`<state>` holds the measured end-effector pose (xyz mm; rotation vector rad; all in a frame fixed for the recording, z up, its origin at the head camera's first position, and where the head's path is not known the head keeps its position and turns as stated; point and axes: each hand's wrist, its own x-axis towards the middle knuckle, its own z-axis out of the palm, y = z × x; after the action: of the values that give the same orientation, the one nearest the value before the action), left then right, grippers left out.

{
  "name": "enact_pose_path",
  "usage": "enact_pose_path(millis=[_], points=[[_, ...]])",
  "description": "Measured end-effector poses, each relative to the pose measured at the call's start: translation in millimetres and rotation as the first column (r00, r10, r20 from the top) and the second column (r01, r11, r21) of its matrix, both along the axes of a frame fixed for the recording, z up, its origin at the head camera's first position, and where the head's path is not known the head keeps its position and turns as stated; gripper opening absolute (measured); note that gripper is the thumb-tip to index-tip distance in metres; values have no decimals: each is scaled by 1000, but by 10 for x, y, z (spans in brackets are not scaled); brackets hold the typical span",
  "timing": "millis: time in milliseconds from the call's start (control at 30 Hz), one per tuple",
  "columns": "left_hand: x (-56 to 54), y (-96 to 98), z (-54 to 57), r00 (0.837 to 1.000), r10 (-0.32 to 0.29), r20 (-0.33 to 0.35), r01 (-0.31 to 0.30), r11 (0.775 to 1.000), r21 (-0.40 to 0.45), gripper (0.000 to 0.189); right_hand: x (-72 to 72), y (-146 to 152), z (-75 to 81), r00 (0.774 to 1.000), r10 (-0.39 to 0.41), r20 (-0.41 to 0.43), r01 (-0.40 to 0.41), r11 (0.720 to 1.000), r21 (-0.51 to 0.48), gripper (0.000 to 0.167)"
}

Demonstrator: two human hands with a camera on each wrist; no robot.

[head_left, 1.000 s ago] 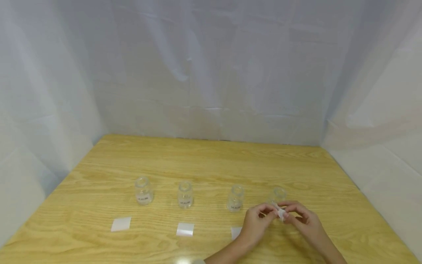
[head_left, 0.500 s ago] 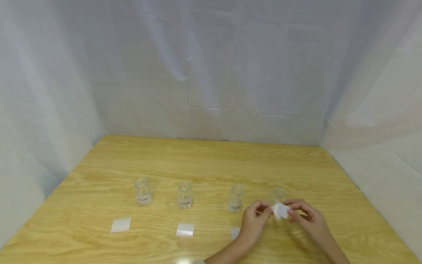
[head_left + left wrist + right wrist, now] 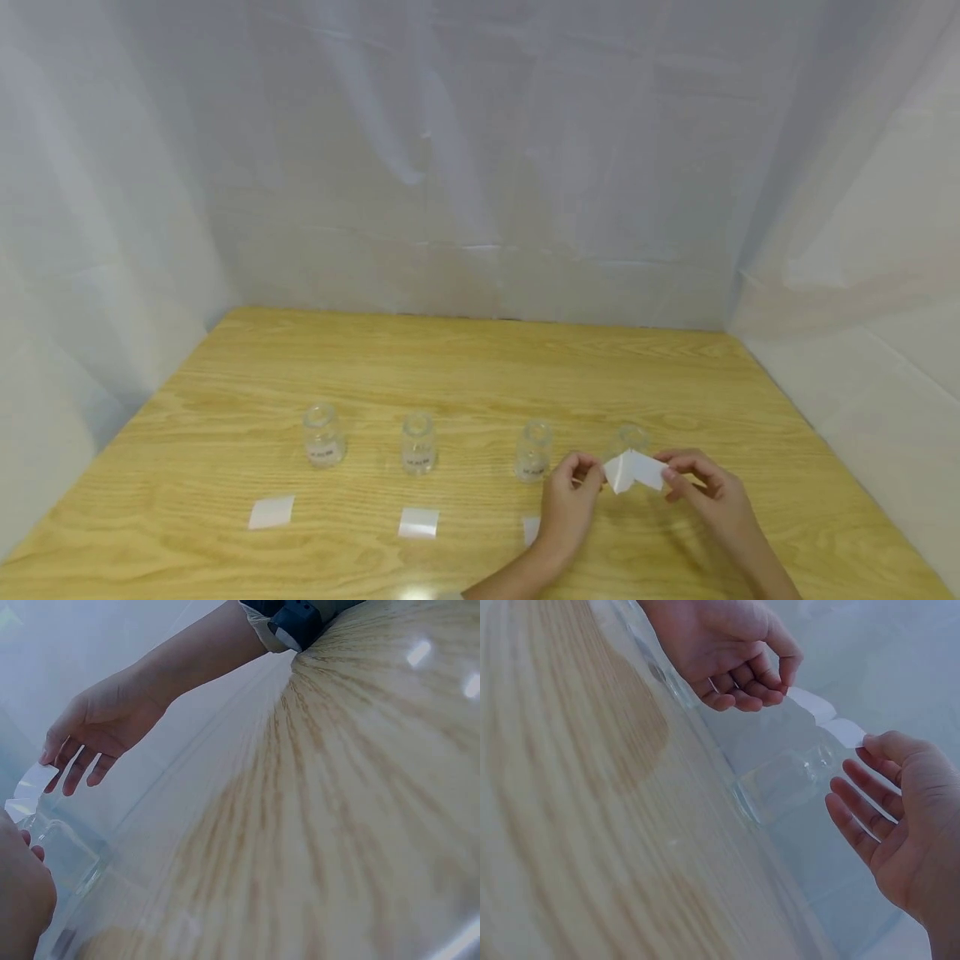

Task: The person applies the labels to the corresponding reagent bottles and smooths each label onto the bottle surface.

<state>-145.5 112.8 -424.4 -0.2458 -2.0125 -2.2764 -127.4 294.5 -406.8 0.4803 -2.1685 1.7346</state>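
A small white label (image 3: 648,472), bent into two flaps that meet along a crease, is stretched between both hands above the table. My left hand (image 3: 566,502) pinches the glossier flap's edge between thumb and forefinger. On the other side, my right hand (image 3: 714,502) pinches the outer edge of the other flap, its remaining fingers loosely spread in the right wrist view. Right behind the label (image 3: 810,703) stands a clear glass vial (image 3: 780,784), partly hidden by it in the head view. Both hands hold the label near the height of the vial's top.
To the left stand three more clear vials (image 3: 324,437), with printed white labels low on their fronts. Several white paper pieces (image 3: 418,523) lie before them on the wooden table (image 3: 480,367); the left forearm partly covers one. White sheeting (image 3: 480,167) encloses the table's back and sides.
The hands have drawn apart, the left one moving left and the right one slightly right. The crumpled-looking label between the fingertips has opened out into two flaps.
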Motion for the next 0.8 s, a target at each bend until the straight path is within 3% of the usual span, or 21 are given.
enact_pose_path(millis=[233,367,433,500,600,733,800], points=[[63,-100,-4,999,-38,1,38,999,-37,6,11,34,27,1000,-5,20,6,998,-57,11],[80,-172,-9,994,-77,-74,67,989,-128,6,18,53,49,999,-35,26,36,997,-72,11],[80,-195,-19,986,-118,-121,91,973,-210,7,17,57,53,999,-40,22,41,996,-78,11],[83,-212,-27,970,-175,-166,118,945,-305,8,17,56,53,999,-49,20,50,996,-75,11],[88,-222,-45,938,-260,-230,129,876,-464,9,11,55,43,998,-58,24,60,996,-73,11],[90,-227,-67,894,-312,-322,32,760,-649,10,-4,58,24,998,-63,27,65,996,-63,10],[89,-228,-70,880,-323,-348,-21,706,-707,8,-8,59,17,997,-66,29,67,996,-51,10]])
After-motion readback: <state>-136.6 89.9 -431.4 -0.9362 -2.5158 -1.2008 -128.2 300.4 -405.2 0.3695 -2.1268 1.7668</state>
